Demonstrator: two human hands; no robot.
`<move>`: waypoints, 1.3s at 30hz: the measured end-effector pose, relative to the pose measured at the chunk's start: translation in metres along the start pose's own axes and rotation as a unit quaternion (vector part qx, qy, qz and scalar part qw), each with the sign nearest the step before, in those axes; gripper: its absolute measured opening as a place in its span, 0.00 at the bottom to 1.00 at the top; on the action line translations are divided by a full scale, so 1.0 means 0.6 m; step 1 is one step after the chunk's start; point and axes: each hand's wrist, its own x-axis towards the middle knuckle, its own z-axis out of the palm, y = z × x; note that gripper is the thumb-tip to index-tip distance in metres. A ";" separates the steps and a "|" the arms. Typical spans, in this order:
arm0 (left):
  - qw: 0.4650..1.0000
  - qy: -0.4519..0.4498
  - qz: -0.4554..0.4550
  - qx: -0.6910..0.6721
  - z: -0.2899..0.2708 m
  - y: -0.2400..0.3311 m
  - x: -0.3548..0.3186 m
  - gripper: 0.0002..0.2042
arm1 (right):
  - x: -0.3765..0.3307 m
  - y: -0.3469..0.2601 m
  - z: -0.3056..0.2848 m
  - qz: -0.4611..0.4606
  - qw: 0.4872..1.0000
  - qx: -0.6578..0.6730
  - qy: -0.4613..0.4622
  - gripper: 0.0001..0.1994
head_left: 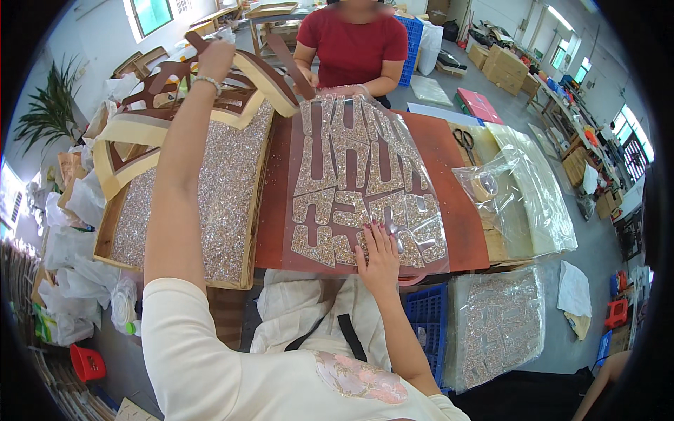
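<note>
Two hands: both bare, belonging to the person wearing the camera; the glitter-patterned sheet [349, 168] is the landmark for every place given below.
Left hand [217, 62]: raised beyond the sheet's far left corner, fingers closed around the upper end of a brown cut-out frame [270, 84]; a pale beaded bracelet [208, 83] circles the wrist.
Right hand [380, 261]: palm down, fingers straight and slightly parted, resting on the sheet's near edge and grasping nothing.
Cut-out frame: tilted, cream along its borders, reaching from the sheet's far left corner leftward over a wooden tray [257, 203].
Glitter sheet: clear film bearing sparkling, pale-gold blocks with gaps between them, lying flat on a reddish-brown surface [460, 231].
Wooden tray: just left of the sheet, spread with glittering chips [228, 168].
Co-worker [354, 42]: a person in a red top, facing us beyond the sheet's far end, one hand near an upright brown strip [289, 67].
Scissors [469, 149]: dark-handled, right of the sheet, near folded clear plastic [540, 203].
Blue crate [426, 319]: below the sheet's near right corner, beside a plastic-wrapped glittery bundle [498, 323].
Red bucket [88, 363]: on the floor, well to the sheet's near left.
</note>
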 end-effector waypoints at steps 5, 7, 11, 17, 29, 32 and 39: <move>0.996 0.066 -0.041 0.053 0.015 -0.117 0.028 0.09 | -0.002 -0.005 0.008 0.011 1.000 -0.002 -0.008 0.22; 0.996 0.059 -0.035 0.062 0.002 -0.111 0.025 0.09 | -0.007 0.008 0.001 0.028 1.000 -0.010 -0.005 0.22; 0.971 -0.079 -0.166 0.152 0.056 -0.395 -0.043 0.21 | 0.014 -0.019 0.002 -0.022 1.000 0.016 -0.009 0.24; 0.985 -0.086 -0.095 0.112 -0.041 -0.188 -0.165 0.20 | -0.017 0.008 -0.014 0.026 0.999 -0.004 -0.017 0.26; 0.911 -0.230 -0.163 -0.300 0.063 -0.030 -0.530 0.37 | 0.007 0.041 -0.012 0.063 0.944 0.319 0.060 0.17; 0.933 -0.237 -0.105 -0.250 -0.005 0.000 -0.506 0.33 | 0.004 0.084 -0.010 0.210 0.753 0.623 0.037 0.18; 0.959 -0.231 -0.051 -0.158 -0.097 0.104 -0.537 0.19 | -0.038 0.131 -0.072 0.152 0.313 0.928 0.132 0.23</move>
